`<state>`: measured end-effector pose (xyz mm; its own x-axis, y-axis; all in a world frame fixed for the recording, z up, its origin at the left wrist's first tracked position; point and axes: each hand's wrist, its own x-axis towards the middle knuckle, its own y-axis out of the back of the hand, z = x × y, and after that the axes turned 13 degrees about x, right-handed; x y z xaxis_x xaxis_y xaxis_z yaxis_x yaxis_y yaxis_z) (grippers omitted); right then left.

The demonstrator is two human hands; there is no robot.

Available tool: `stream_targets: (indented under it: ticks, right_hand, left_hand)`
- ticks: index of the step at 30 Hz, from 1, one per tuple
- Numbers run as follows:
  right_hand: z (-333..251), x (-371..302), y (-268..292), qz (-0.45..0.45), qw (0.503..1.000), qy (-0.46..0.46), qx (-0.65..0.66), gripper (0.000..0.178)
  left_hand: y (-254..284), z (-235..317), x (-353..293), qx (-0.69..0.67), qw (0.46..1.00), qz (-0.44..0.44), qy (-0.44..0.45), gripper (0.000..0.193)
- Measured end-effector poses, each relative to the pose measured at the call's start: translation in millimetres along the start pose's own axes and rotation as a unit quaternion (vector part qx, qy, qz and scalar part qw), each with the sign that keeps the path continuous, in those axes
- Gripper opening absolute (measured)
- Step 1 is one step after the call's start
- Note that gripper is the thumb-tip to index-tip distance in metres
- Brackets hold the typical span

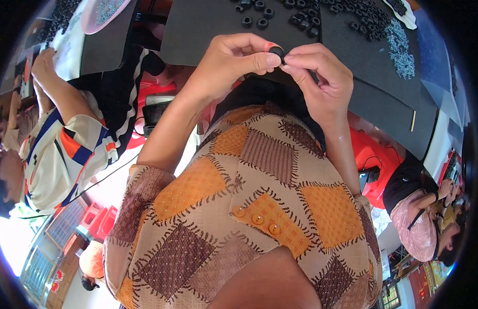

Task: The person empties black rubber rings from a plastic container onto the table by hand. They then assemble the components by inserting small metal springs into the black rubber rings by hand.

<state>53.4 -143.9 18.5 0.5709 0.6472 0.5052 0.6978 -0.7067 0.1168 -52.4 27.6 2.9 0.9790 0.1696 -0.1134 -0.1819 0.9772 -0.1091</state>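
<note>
Over the near edge of the dark table, my left hand (238, 61) pinches a small round black part (276, 51) between thumb and fingers. My right hand (321, 72) is closed too, its thumb and fingertips pressed together against the right side of that part. Whether those fingertips hold some tiny piece is hidden. Beyond my hands lie loose black ring-shaped parts (303, 20), each with a hole. A larger group of black rings (360, 18) sits farther right, beside a heap of small pale-blue pieces (400, 49).
Dark boards cover the table (198, 31). A thin stick (413, 121) lies near its right edge. At the far left stands a pink tray (89, 20) holding pale-blue pieces. A person in a patterned shirt (64, 154) sits left; another in pink (414, 221) sits right.
</note>
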Motion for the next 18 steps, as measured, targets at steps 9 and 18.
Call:
stream_targets:
  ticks: [9,18]
  right_hand:
    - [3.5,-1.0,3.7,-0.029,0.970,-0.140,0.199,0.012]
    - [2.9,1.0,6.2,-0.049,0.955,-0.171,0.237,0.012]
  left_hand:
    - [3.7,1.2,-2.0,-0.075,0.996,-0.032,0.037,0.020]
    - [5.3,4.0,-3.5,-0.018,0.999,-0.041,0.012,0.023]
